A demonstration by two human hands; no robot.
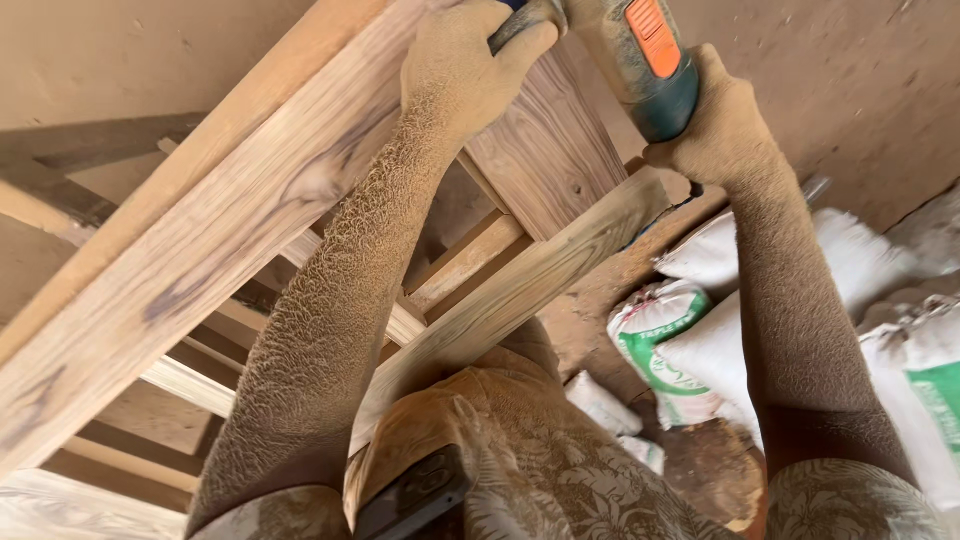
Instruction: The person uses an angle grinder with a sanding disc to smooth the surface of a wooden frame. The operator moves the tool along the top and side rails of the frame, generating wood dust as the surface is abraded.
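Both of my arms are coated in sawdust. My left hand (462,62) grips the front handle of a green and orange power tool (640,62) at the top of the view. My right hand (718,128) is closed around the tool's rear body. The tool sits against the upper part of a bare wooden furniture frame (230,210), near a vertical panel (548,150). The tool's working end is cut off by the top edge. A long slanted rail (520,285) of the frame runs under my arms.
Several white and green sacks (690,345) lie on the dusty floor (600,300) at the right. More wooden slats (190,385) and boards stand at the lower left. A dark phone (412,497) sticks out of my patterned clothing at the bottom.
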